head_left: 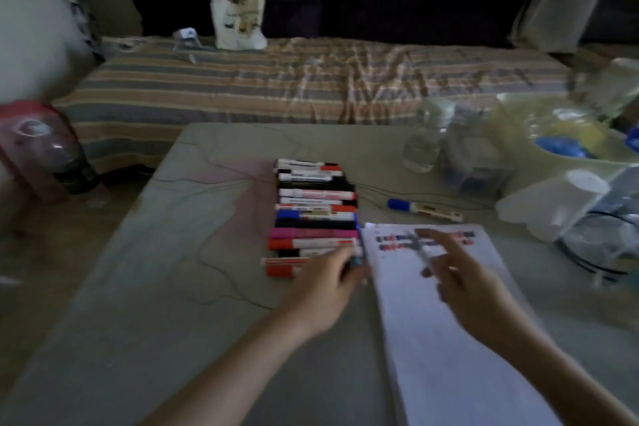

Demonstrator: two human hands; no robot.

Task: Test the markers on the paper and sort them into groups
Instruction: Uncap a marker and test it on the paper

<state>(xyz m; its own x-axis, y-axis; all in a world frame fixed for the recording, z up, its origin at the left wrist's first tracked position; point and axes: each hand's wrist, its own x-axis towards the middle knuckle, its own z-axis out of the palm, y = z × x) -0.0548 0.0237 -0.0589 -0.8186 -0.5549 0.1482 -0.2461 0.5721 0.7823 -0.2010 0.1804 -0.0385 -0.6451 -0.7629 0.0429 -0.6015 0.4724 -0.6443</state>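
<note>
Nearby, the row of markers (316,209) lies side by side just left of the paper (446,328). Her left hand (325,287) pinches a marker's end at the row's near edge; the right hand (460,282) holds a blurred marker (420,252) over the scribbles. A lone blue-capped marker (424,209) and clear bottles (446,149) crowd the far right; bare table (173,270) spreads left.
</note>
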